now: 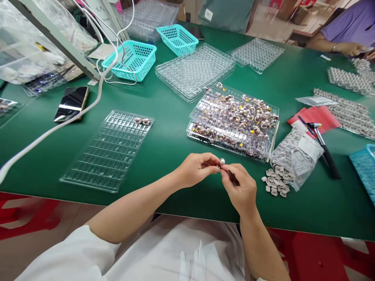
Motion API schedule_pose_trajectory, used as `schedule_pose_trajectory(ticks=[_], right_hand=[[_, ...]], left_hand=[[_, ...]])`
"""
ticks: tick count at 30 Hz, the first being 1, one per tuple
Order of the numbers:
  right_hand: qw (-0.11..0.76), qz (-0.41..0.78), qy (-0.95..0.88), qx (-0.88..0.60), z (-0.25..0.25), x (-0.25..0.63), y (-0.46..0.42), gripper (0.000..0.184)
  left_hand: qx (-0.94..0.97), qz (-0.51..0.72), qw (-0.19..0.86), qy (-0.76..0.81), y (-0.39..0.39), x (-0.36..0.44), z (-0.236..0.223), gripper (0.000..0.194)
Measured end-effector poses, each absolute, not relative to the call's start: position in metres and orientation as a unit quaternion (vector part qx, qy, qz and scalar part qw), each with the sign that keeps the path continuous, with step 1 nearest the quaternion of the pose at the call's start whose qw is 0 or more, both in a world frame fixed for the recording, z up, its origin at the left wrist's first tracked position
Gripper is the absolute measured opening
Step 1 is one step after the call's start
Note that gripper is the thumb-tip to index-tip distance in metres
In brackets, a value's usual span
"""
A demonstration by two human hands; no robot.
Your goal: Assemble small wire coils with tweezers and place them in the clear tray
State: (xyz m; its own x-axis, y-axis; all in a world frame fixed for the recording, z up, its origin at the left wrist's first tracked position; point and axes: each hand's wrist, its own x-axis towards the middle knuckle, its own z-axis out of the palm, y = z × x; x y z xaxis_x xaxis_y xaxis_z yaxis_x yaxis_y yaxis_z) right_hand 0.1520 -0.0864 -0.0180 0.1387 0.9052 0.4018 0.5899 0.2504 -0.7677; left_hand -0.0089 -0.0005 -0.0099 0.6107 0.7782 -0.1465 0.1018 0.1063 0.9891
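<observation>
My left hand (195,168) and my right hand (240,186) meet above the front of the green table (164,144), both pinched on one small white-capped part (222,162). To the left lies a clear compartment tray (109,150) with two finished parts (142,121) in its far corner. Beyond my hands sits a stack of clear trays (234,121) filled with several small parts. At the right, a plastic bag (295,156) spills small white caps (275,182) onto the table.
A phone (71,103) lies at the left by white cables (99,84). Two turquoise baskets (133,58) and empty clear trays (195,70) stand farther back. A red sheet (318,117) and a black tool (324,148) lie right. Another person's arm (342,47) works at the far right.
</observation>
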Motion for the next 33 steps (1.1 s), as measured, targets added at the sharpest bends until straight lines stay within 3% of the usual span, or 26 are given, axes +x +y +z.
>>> schedule_pose_trajectory(ticks=[7, 12, 17, 26, 33], right_hand=[[0.462, 0.180, -0.625, -0.602, -0.0175, 0.1527, -0.0858, 0.017], [0.468, 0.280, -0.559, -0.625, -0.0158, 0.1528, -0.0875, 0.003], [0.463, 0.313, -0.514, -0.652, -0.0144, 0.1529, -0.0880, 0.008], [0.469, 0.347, -0.499, -0.641, -0.0130, 0.1533, -0.0849, 0.011], [0.419, 0.323, -0.527, -0.665, -0.0186, 0.1547, -0.0839, 0.009]], left_hand=[[0.573, 0.252, 0.689, 0.365, -0.0022, -0.0067, -0.0129, 0.025], [0.570, 0.255, 0.692, 0.362, -0.0042, -0.0060, -0.0124, 0.023], [0.591, 0.249, 0.677, 0.360, -0.0049, -0.0062, -0.0115, 0.022], [0.671, 0.237, 0.612, 0.346, -0.0066, -0.0075, -0.0046, 0.018], [0.736, 0.242, 0.543, 0.325, -0.0079, -0.0070, -0.0045, 0.015]])
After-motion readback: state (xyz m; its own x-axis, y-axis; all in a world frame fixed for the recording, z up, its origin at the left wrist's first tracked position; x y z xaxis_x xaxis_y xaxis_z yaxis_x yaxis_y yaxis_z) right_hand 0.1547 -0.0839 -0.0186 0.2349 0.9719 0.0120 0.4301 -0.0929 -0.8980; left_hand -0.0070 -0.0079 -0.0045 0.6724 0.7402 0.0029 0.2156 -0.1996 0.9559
